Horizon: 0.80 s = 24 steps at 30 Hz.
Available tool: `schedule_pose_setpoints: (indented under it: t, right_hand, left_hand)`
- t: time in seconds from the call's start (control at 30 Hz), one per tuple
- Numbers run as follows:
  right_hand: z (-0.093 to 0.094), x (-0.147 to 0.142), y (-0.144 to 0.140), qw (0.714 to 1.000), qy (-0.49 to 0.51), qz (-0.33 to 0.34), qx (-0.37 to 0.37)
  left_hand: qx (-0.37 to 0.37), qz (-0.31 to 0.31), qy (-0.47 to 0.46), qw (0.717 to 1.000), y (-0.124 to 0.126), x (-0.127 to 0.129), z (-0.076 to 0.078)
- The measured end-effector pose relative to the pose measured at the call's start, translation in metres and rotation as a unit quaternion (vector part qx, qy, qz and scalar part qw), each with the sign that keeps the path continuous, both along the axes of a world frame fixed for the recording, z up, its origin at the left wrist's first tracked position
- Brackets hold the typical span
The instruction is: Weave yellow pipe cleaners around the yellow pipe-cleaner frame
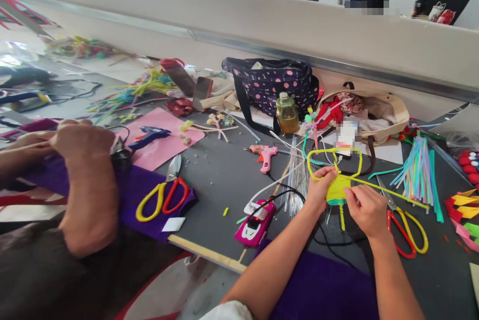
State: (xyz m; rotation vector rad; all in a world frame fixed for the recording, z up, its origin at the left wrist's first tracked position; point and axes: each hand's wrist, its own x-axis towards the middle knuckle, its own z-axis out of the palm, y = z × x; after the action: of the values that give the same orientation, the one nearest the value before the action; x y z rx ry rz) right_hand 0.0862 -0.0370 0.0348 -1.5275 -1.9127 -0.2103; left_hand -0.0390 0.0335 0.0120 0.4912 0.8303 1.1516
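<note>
A yellow pipe-cleaner figure [339,187] is held up over the dark table, with two large loops on top, a wrapped body, a green band and a short stem below. My left hand [321,189] pinches its left side. At its lower right edge, my right hand [367,209] is closed with thumb and fingertips against the body. One long yellow strand [392,192] runs out to the right past my right hand. Scissors with red and yellow handles [406,232] lie right beside my right wrist. A pink glue gun [266,155] rests left of my left hand.
Nearby are a magenta car-shaped device [256,222], pastel pipe cleaners [419,172], a bottle [287,113], a patterned bag [269,85] and a beige tote [398,113]. At left, a co-worker's arm [90,185] reaches over purple cloth near more scissors [162,200].
</note>
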Motion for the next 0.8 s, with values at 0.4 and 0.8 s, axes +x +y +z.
schedule_pose_setpoints:
  t: [0.4, 0.8]
  right_hand:
    - [-0.012, 0.004, 0.013, 0.980, 0.200, 0.006, 0.001]
    - [-0.007, 0.008, 0.012, 0.993, 0.082, 0.041, 0.072]
  left_hand:
    - [-0.005, -0.002, -0.024, 1.000, 0.000, -0.002, 0.004]
    - [-0.003, -0.092, 0.020, 0.996, -0.007, 0.000, 0.008]
